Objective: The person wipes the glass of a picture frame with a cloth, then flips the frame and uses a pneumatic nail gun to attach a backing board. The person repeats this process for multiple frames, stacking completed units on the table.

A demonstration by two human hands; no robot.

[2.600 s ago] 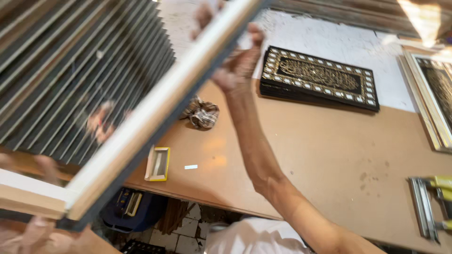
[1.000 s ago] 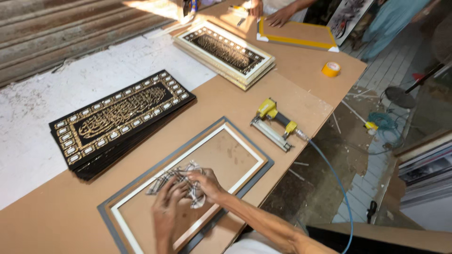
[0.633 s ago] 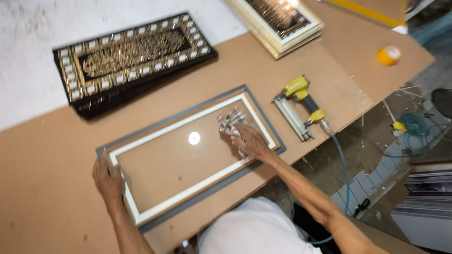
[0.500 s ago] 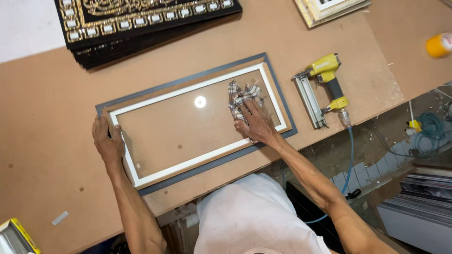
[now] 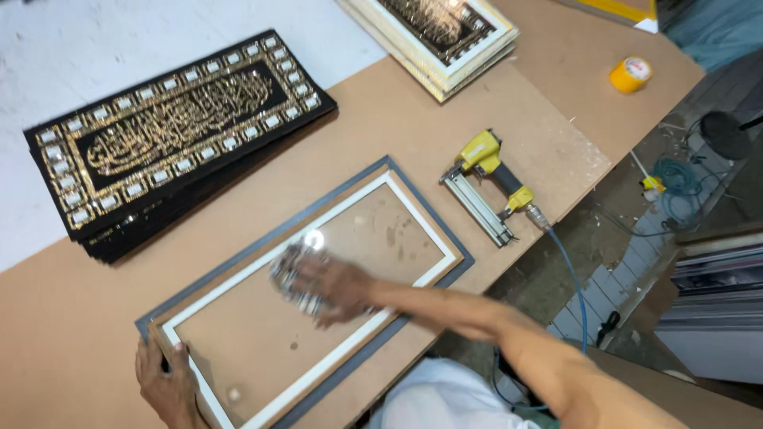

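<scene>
The brown worktable (image 5: 493, 103) fills most of the view, with a white surface behind it at the upper left. On the table, in the lower middle, lies the long picture frame (image 5: 433, 230), flat and set at a slant; it has a grey outer edge, a white inner border and a clear glass pane through which the brown board shows. Above it, near the left, lies a stack of black panels (image 5: 179, 131) with gold ornament and small white squares along the border. At the top, a second stack of pale frames (image 5: 445, 36) with gold ornament lies partly out of view.

Just beside the right end of the picture frame lies 1 yellow pneumatic nailer (image 5: 489, 183), not touching it; a blue hose (image 5: 568, 282) runs from its handle down past the table edge. A yellow tape roll (image 5: 630, 75) sits near the far right corner of the table.

The right hand (image 5: 338, 287) lies on the glass in the middle of the frame, with its fingers bent together over a crumpled grey-white cloth (image 5: 296, 274), pressing it on the pane. The left hand (image 5: 165, 381) rests at the lower left corner of the frame, with fingers curled over the frame's edge and the thumb on top.
</scene>
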